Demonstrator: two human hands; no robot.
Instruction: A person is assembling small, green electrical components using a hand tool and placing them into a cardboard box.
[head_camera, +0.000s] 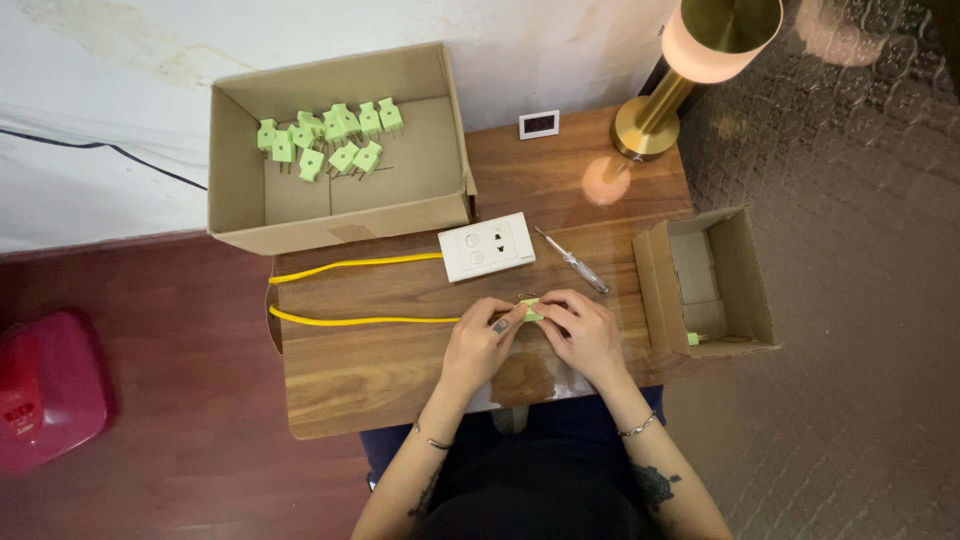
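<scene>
Both hands meet over the middle of a small wooden table (340, 375). My left hand (482, 340) and my right hand (582, 328) pinch a small light-green plug (530, 311) between their fingertips. A yellow cable (360, 321) runs from the plug to the left edge of the table. Just beyond the hands lies a white socket block (486, 246) with a second yellow cable (350, 264) leading left. A small screwdriver (572, 261) rests to the right of the socket block.
An open cardboard box (240, 215) at the back left holds several light-green plugs (328, 138). A smaller open box (745, 290) sits at the table's right edge with one green plug (693, 339) inside. A brass lamp (680, 75) and small white clock (539, 124) stand behind. A red object (45, 390) lies on the floor.
</scene>
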